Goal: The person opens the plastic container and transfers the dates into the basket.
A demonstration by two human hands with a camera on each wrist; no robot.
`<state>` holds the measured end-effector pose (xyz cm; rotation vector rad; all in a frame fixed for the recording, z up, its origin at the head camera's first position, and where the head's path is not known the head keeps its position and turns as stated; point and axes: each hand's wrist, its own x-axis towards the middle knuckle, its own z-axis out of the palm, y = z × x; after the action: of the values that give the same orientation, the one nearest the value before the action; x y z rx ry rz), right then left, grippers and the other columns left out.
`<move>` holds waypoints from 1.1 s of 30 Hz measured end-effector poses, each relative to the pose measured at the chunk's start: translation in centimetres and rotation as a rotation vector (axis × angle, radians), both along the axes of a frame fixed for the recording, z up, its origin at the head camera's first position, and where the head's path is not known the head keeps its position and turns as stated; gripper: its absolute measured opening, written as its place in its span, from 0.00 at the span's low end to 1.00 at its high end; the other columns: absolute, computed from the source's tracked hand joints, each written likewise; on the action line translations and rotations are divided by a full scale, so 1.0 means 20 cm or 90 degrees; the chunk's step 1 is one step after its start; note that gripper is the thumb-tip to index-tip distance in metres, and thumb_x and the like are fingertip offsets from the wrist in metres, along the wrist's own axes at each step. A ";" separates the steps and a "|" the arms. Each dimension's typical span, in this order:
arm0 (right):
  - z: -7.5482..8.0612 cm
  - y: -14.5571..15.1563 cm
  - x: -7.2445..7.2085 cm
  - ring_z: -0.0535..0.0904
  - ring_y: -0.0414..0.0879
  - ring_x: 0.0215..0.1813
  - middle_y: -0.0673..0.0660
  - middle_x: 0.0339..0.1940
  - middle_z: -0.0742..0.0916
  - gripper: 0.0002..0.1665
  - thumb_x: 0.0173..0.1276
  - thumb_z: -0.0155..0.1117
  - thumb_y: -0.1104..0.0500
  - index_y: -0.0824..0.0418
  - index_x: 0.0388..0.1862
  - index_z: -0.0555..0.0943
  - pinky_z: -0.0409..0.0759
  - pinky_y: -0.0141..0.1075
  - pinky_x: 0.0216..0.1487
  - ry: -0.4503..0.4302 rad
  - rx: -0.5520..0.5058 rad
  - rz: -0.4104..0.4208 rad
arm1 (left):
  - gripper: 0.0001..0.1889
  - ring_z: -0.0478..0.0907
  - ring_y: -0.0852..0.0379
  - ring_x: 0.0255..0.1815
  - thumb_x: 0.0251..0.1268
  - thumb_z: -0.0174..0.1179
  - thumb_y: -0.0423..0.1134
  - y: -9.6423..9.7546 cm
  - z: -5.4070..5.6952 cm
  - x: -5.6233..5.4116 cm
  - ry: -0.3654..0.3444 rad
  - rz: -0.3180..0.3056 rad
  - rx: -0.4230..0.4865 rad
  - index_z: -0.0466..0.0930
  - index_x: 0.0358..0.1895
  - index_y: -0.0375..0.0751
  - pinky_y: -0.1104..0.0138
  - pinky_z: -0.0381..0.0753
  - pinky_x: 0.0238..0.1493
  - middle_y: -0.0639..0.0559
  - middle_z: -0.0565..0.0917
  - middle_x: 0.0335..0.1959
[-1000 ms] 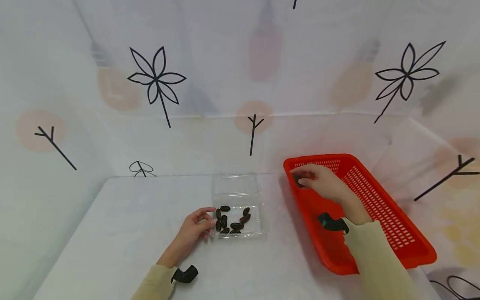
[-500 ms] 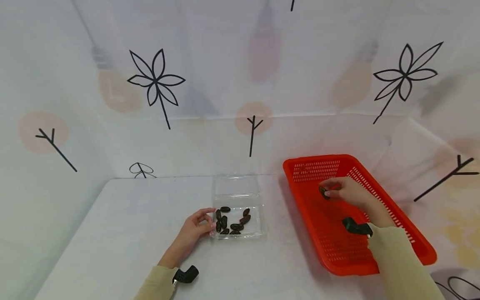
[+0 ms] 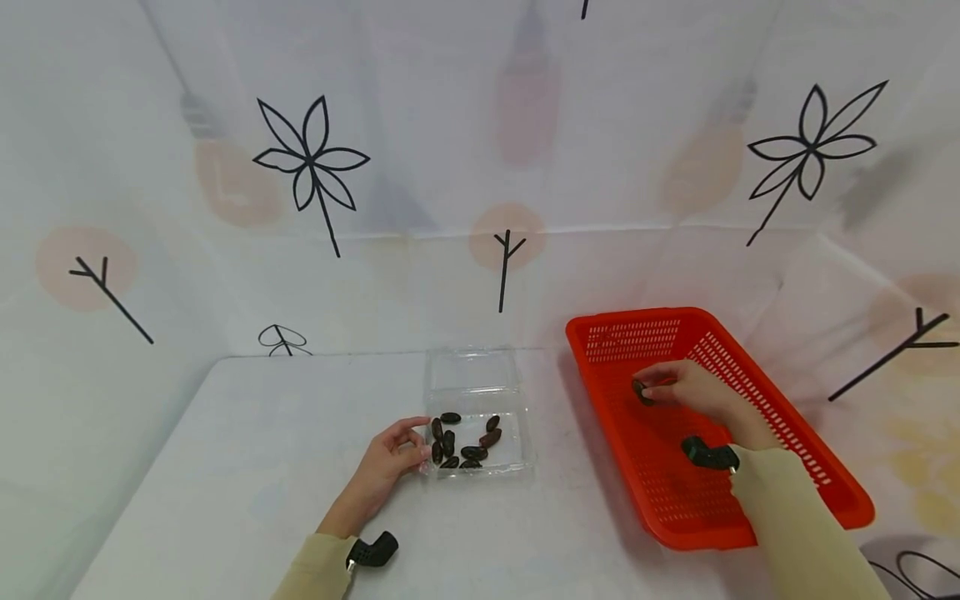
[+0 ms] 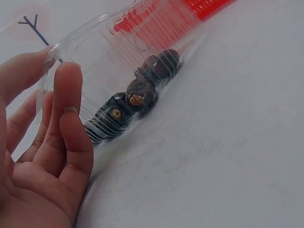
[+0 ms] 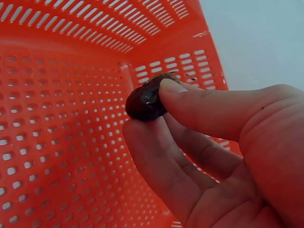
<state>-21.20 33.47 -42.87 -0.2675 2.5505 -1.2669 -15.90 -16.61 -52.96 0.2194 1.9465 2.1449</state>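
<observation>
A clear plastic clamshell box (image 3: 506, 454), its lid lying back, stands on the white table. Several dark, wrinkled dates (image 3: 474, 452) lie in its tray, mostly along the left and front. My left hand (image 3: 386, 462) holds the tray's left side between thumb and fingers. Up close in the left wrist view, dates (image 4: 141, 96) show through the ribbed wall. Over the red basket (image 3: 660, 471), my right hand (image 3: 697, 396) pinches a single date (image 5: 145, 102) between thumb and fingertips. That date hangs above the basket floor, apart from it.
The slotted basket takes up the table's right side, a gap of white table between it and the box. A patterned cloth (image 3: 420, 275) hangs behind the table. A black cable (image 3: 918, 575) shows at the lower right.
My right hand has moved from the basket's far left rim inward to the right, the date still pinched, then slightly back left. The left hand and box have stayed in place.
</observation>
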 end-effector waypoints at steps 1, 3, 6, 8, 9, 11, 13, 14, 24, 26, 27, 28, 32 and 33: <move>0.00 0.00 0.00 0.83 0.54 0.50 0.64 0.52 0.85 0.23 0.70 0.65 0.62 0.72 0.60 0.78 0.82 0.45 0.51 -0.004 -0.009 0.003 | 0.29 0.77 0.62 0.31 0.62 0.67 0.28 0.00 0.00 0.00 -0.001 0.001 0.000 0.69 0.67 0.31 0.69 0.79 0.37 0.51 0.76 0.37; -0.01 -0.01 0.00 0.83 0.55 0.51 0.66 0.53 0.84 0.23 0.71 0.65 0.62 0.74 0.60 0.78 0.82 0.44 0.51 -0.011 -0.021 0.005 | 0.29 0.77 0.61 0.31 0.62 0.67 0.29 0.00 0.00 0.00 -0.003 0.002 -0.001 0.70 0.67 0.31 0.69 0.79 0.37 0.51 0.76 0.37; -0.01 -0.01 0.00 0.83 0.58 0.52 0.69 0.54 0.83 0.24 0.71 0.64 0.62 0.75 0.61 0.77 0.82 0.43 0.51 -0.017 -0.030 0.006 | 0.29 0.77 0.61 0.31 0.63 0.66 0.29 0.00 0.01 0.00 -0.005 -0.003 0.007 0.69 0.67 0.31 0.69 0.80 0.38 0.51 0.76 0.37; -0.01 -0.01 -0.01 0.82 0.59 0.53 0.69 0.55 0.83 0.24 0.72 0.64 0.61 0.74 0.61 0.77 0.82 0.42 0.51 -0.016 -0.029 0.006 | 0.29 0.78 0.61 0.31 0.63 0.66 0.28 -0.01 0.01 0.01 -0.005 -0.005 0.013 0.69 0.67 0.31 0.69 0.80 0.38 0.51 0.76 0.37; -0.01 -0.01 -0.01 0.82 0.60 0.53 0.70 0.56 0.83 0.24 0.72 0.64 0.61 0.74 0.62 0.76 0.82 0.43 0.51 -0.015 -0.029 0.006 | 0.29 0.78 0.61 0.31 0.63 0.66 0.28 -0.01 0.01 0.01 -0.002 -0.007 0.017 0.68 0.67 0.30 0.69 0.80 0.38 0.51 0.76 0.37; -0.02 0.00 -0.01 0.82 0.61 0.53 0.70 0.55 0.83 0.23 0.72 0.63 0.62 0.74 0.62 0.76 0.82 0.44 0.51 -0.011 -0.031 0.007 | 0.29 0.78 0.61 0.31 0.63 0.66 0.27 -0.01 0.00 0.01 0.004 -0.009 0.017 0.68 0.67 0.28 0.69 0.80 0.38 0.51 0.76 0.36; -0.01 0.00 -0.01 0.82 0.61 0.53 0.68 0.54 0.83 0.22 0.73 0.62 0.63 0.73 0.62 0.77 0.82 0.44 0.51 -0.007 -0.027 0.003 | 0.29 0.78 0.62 0.31 0.63 0.66 0.27 0.00 0.00 0.01 0.010 -0.008 0.015 0.68 0.67 0.28 0.69 0.80 0.38 0.52 0.77 0.36; -0.01 0.00 -0.01 0.81 0.61 0.53 0.68 0.54 0.84 0.22 0.73 0.62 0.63 0.73 0.62 0.77 0.82 0.44 0.51 -0.007 -0.026 -0.001 | 0.29 0.78 0.62 0.31 0.63 0.66 0.27 0.00 0.00 0.00 0.013 -0.009 0.014 0.68 0.66 0.27 0.69 0.80 0.38 0.52 0.77 0.36; 0.09 -0.01 0.02 0.80 0.62 0.54 0.65 0.54 0.84 0.22 0.72 0.63 0.63 0.67 0.63 0.78 0.81 0.43 0.50 0.030 -0.012 -0.005 | 0.29 0.78 0.61 0.31 0.63 0.66 0.28 0.00 0.01 0.00 0.004 -0.010 0.016 0.68 0.66 0.28 0.69 0.80 0.38 0.52 0.77 0.36; 0.11 -0.01 0.03 0.80 0.62 0.54 0.66 0.55 0.84 0.22 0.71 0.63 0.64 0.69 0.63 0.78 0.81 0.43 0.50 0.041 -0.018 0.004 | 0.29 0.78 0.61 0.31 0.63 0.66 0.28 0.00 0.01 0.00 0.003 -0.013 0.015 0.68 0.66 0.28 0.69 0.80 0.38 0.52 0.77 0.36; 0.12 -0.02 0.03 0.80 0.62 0.54 0.66 0.55 0.84 0.23 0.71 0.62 0.64 0.69 0.63 0.77 0.82 0.42 0.49 0.046 -0.021 0.010 | 0.29 0.78 0.61 0.31 0.63 0.66 0.28 0.00 0.01 0.00 0.002 -0.013 0.015 0.68 0.66 0.28 0.69 0.80 0.38 0.52 0.77 0.36; 0.12 -0.02 0.03 0.80 0.62 0.54 0.67 0.56 0.83 0.23 0.71 0.62 0.65 0.70 0.64 0.77 0.82 0.42 0.49 0.048 -0.027 0.014 | 0.28 0.78 0.61 0.31 0.63 0.66 0.28 0.00 0.01 0.00 0.001 -0.012 0.014 0.68 0.66 0.28 0.69 0.80 0.38 0.51 0.77 0.36; 0.15 -0.05 0.02 0.81 0.60 0.54 0.67 0.57 0.83 0.23 0.72 0.62 0.65 0.70 0.63 0.77 0.81 0.42 0.51 0.055 -0.029 0.016 | 0.28 0.78 0.62 0.31 0.63 0.65 0.27 0.00 0.02 0.00 -0.001 -0.011 0.013 0.68 0.66 0.27 0.69 0.79 0.38 0.51 0.76 0.36; 0.16 -0.06 0.03 0.82 0.58 0.53 0.66 0.56 0.83 0.22 0.72 0.62 0.65 0.69 0.63 0.77 0.81 0.42 0.51 0.058 -0.023 0.015 | 0.28 0.78 0.62 0.31 0.63 0.65 0.27 0.00 0.02 0.00 -0.002 -0.010 0.012 0.68 0.66 0.27 0.69 0.79 0.38 0.51 0.76 0.36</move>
<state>-20.68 32.35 -39.72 -0.3691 2.5943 -1.3222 -15.84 -16.54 -52.58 0.2328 1.9172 2.1534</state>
